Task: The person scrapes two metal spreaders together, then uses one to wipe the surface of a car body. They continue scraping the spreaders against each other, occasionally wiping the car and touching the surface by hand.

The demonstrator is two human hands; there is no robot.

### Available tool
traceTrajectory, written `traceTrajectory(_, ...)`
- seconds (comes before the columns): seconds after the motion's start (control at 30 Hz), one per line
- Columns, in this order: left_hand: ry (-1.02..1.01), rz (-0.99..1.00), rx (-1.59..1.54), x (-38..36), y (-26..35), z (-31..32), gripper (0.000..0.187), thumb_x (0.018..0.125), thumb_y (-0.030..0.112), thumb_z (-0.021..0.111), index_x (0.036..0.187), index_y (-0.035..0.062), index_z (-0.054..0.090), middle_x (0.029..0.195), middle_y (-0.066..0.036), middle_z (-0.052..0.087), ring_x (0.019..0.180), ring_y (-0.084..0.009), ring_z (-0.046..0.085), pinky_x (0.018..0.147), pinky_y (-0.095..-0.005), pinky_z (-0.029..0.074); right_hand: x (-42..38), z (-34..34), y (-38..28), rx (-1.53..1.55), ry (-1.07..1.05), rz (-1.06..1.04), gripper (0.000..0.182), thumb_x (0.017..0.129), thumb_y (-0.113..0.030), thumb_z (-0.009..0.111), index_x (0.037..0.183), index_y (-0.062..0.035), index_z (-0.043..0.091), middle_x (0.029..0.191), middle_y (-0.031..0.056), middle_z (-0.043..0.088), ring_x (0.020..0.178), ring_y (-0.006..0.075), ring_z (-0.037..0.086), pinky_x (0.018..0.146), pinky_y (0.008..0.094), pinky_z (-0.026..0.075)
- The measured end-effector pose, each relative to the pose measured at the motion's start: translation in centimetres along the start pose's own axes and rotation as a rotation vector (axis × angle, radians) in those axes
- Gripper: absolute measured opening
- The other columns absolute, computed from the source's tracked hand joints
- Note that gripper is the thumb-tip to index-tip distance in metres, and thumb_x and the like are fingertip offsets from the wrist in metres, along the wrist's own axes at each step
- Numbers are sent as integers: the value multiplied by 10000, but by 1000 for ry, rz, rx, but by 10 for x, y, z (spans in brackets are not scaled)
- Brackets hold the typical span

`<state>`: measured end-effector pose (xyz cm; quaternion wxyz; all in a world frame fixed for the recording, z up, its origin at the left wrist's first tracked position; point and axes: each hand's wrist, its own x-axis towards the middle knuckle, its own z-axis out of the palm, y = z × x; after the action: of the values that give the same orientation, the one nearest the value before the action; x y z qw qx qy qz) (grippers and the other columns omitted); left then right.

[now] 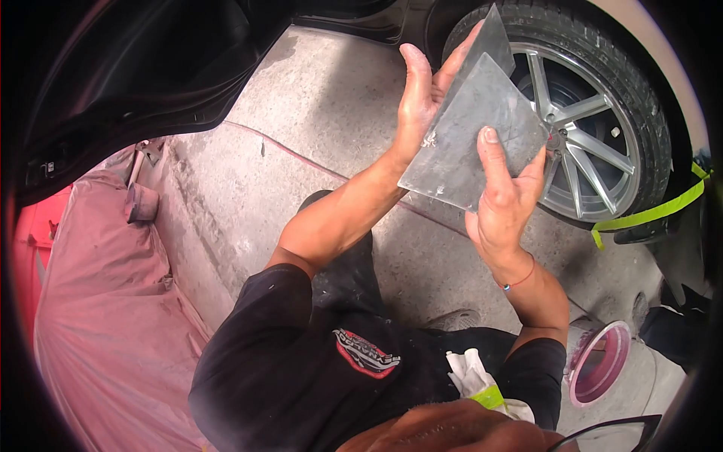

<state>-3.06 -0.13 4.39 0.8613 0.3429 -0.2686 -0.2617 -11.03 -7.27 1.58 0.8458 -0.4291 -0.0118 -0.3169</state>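
In front of me, two thin, flat grey plates overlap at an angle. My right hand [503, 196] grips the nearer grey plate [471, 132], its thumb pressed flat on the face and the fingers behind. Small light smears mark that plate's left corner and lower edge. Behind it rises the farther grey plate [493, 45], mostly covered by the nearer one. My left hand [425, 94] supports this farther plate from the left, thumb stretched up and apart, other fingers running along its back and partly hidden. Both plates overlap the car wheel [557, 117] in this view.
A dark open car door [151, 68] hangs at upper left. Pink sheeting [113, 279] with a small cup [141, 202] lies left. A thin hose [301, 158] crosses the concrete floor. Yellow-green tape [651, 212] hangs by the tyre; a pink-rimmed bucket [576, 384] stands lower right.
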Motion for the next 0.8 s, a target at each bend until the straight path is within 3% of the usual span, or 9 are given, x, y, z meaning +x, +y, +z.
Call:
traceTrajectory(0.1, -56, 47, -38, 0, -1, 2, 873, 916, 746, 146, 1530, 137, 256, 1391, -56, 484, 1208, -199, 509, 1044, -351, 406, -3, 2, 4, 57, 22, 50, 357, 941, -45, 587, 1281, -34, 477, 1237, 91, 562, 1117, 158, 547, 987, 308, 430)
traceTrajectory(0.17, 16, 131, 107, -6, 4, 19, 837, 935, 720, 139, 1531, 144, 258, 1402, -49, 477, 1203, -198, 510, 1044, -346, 403, -3, -1, 8, 64, 9, 57, 359, 943, -54, 587, 1283, -35, 475, 1236, 88, 562, 1116, 158, 547, 981, 308, 433)
traceTrajectory(0.3, -33, 180, 132, 0, -10, 3, 813, 952, 695, 138, 1527, 135, 268, 1412, -47, 480, 1235, -202, 496, 1057, -350, 395, 0, 2, 5, 1, 21, 79, 353, 947, -83, 592, 1280, -37, 482, 1230, 88, 563, 1113, 160, 549, 966, 305, 442)
traceTrajectory(0.4, -2, 105, -138, 7, 3, -3, 811, 960, 684, 165, 1511, 103, 296, 1399, -79, 503, 1242, -228, 510, 1059, -368, 404, 12, 1, -7, 29, -36, 11, 365, 912, -20, 625, 1244, 36, 484, 1174, 123, 605, 1055, 159, 583, 938, 287, 458)
traceTrajectory(0.47, -315, -86, -475, 10, 18, -25, 821, 958, 687, 197, 1493, 77, 323, 1364, -106, 535, 1230, -258, 531, 1056, -392, 415, 19, -8, -4, -110, -63, -60, 356, 904, -28, 637, 1226, 40, 499, 1136, 120, 623, 1017, 161, 600, 911, 287, 471)
traceTrajectory(0.5, -301, -141, -605, 9, 16, -26, 832, 953, 692, 221, 1441, 42, 397, 1314, -134, 568, 1183, -277, 567, 1027, -410, 443, 22, -11, -4, -248, -89, -134, 348, 897, -36, 650, 1207, 45, 515, 1097, 117, 641, 979, 162, 616, 884, 287, 485)
traceTrajectory(0.63, -278, -278, -567, 8, 12, -33, 874, 933, 722, 232, 1372, 3, 463, 1274, -152, 592, 1151, -279, 589, 987, -416, 476, 24, -14, -25, -427, -152, -189, 355, 882, -44, 670, 1191, 53, 527, 1060, 117, 656, 947, 165, 628, 865, 295, 494)
traceTrajectory(0.7, -218, -280, -462, 3, 14, -28, 733, 990, 612, 295, 1264, -22, 540, 1212, -180, 625, 1082, -293, 632, 924, -424, 519, 24, -15, -38, -595, -212, -208, 377, 870, -46, 687, 1195, 60, 528, 1068, 123, 654, 959, 167, 627, 874, 298, 491)
traceTrajectory(0.8, -243, -281, -455, 3, 16, -23, 737, 982, 626, 299, 1244, -17, 547, 1197, -166, 632, 1061, -286, 642, 907, -420, 535, 28, -21, -32, -459, -243, -196, 374, 867, -43, 688, 1192, 60, 534, 1067, 123, 655, 961, 167, 629, 871, 296, 492)
